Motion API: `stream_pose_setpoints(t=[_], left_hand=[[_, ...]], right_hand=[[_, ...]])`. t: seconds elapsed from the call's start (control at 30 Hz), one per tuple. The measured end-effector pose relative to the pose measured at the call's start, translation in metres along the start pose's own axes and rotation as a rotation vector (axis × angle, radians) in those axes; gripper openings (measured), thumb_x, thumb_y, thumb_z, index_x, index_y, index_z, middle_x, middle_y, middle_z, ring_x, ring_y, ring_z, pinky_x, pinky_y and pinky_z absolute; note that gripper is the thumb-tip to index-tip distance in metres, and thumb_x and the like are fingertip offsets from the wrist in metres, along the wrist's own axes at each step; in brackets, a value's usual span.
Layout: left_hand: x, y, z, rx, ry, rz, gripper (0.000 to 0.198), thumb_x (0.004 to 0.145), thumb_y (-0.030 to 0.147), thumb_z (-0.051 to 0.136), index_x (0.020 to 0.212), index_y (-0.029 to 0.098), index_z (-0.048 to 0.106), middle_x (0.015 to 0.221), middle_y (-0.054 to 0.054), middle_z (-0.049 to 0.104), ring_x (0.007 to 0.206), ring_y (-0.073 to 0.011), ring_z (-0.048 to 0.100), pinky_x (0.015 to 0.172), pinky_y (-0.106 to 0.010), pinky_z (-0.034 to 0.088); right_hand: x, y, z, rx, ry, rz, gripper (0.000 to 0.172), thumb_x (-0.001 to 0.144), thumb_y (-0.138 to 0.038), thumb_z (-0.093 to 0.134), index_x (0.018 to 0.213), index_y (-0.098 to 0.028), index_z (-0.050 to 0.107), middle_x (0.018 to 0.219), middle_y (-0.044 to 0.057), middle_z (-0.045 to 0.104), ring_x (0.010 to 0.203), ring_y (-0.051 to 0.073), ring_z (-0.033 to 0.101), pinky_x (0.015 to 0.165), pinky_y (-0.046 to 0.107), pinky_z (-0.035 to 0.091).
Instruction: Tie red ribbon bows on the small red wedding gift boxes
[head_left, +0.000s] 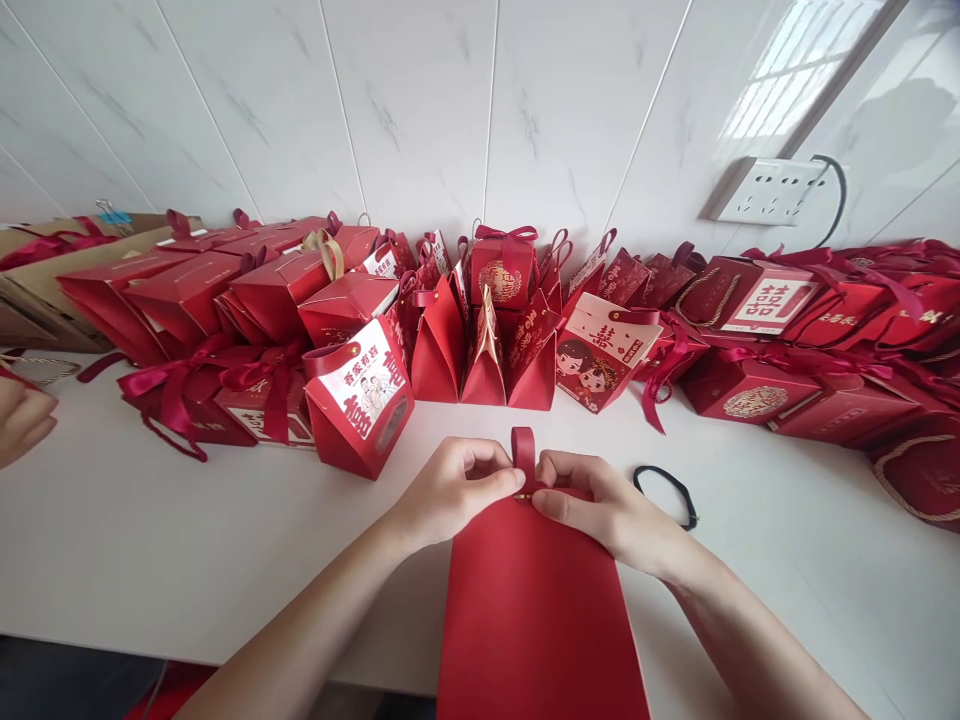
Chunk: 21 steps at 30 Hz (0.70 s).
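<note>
A flat red paper bag (pixel 536 610) lies on the white table (pixel 150 560) in front of me, reaching past the near edge. At its far end stands a small red loop handle (pixel 523 452). My left hand (pixel 450 490) pinches the bag's top edge just left of the loop, thumb and fingers pressed together. My right hand (pixel 600 505) pinches the same edge from the right, fingers closed on it.
Several finished red gift boxes and bags (pixel 360 400) with ribbons line the back of the table against the marble wall. A black hair tie (pixel 667 492) lies right of my hands. Another person's hand (pixel 22 415) shows at the left edge. A wall socket (pixel 765 188) sits upper right.
</note>
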<state>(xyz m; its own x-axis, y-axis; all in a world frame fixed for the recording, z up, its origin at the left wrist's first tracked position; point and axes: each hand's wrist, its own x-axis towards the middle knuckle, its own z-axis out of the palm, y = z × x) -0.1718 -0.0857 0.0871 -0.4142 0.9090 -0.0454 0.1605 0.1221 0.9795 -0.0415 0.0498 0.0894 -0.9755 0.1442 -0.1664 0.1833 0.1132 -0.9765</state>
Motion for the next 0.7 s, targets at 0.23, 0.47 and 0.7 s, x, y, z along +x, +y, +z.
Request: stream_pose_setpoints(t=[0.23, 0.47, 0.7], left_hand=[[-0.0017, 0.0015, -0.0002, 0.007, -0.015, 0.010, 0.024, 0.079, 0.030, 0.056, 0.061, 0.015, 0.054, 0.058, 0.004, 0.046, 0.057, -0.0087, 0.038, 0.055, -0.022, 0.030], [-0.0014, 0.0009, -0.0015, -0.004, -0.036, -0.003, 0.026, 0.080, 0.034, 0.056, 0.061, 0.015, 0.053, 0.058, 0.004, 0.043, 0.057, -0.0091, 0.037, 0.055, -0.023, 0.028], [-0.0018, 0.0016, -0.0009, -0.003, -0.018, 0.021, 0.025, 0.080, 0.031, 0.056, 0.060, 0.015, 0.053, 0.058, 0.004, 0.045, 0.057, -0.0088, 0.038, 0.054, -0.022, 0.029]], right_hand=[[0.0007, 0.0022, -0.0015, 0.063, -0.033, -0.003, 0.032, 0.084, -0.044, 0.057, 0.071, -0.018, 0.044, 0.061, -0.006, 0.036, 0.054, 0.008, 0.026, 0.049, 0.022, 0.020], [-0.0011, 0.0004, -0.0019, 0.087, -0.076, -0.032, 0.027, 0.084, -0.037, 0.059, 0.072, -0.018, 0.043, 0.062, -0.006, 0.039, 0.053, 0.007, 0.026, 0.047, 0.021, 0.018], [0.0004, 0.0015, -0.0011, 0.020, -0.015, -0.004, 0.028, 0.084, -0.041, 0.057, 0.072, -0.018, 0.047, 0.063, -0.005, 0.039, 0.056, 0.008, 0.030, 0.051, 0.023, 0.023]])
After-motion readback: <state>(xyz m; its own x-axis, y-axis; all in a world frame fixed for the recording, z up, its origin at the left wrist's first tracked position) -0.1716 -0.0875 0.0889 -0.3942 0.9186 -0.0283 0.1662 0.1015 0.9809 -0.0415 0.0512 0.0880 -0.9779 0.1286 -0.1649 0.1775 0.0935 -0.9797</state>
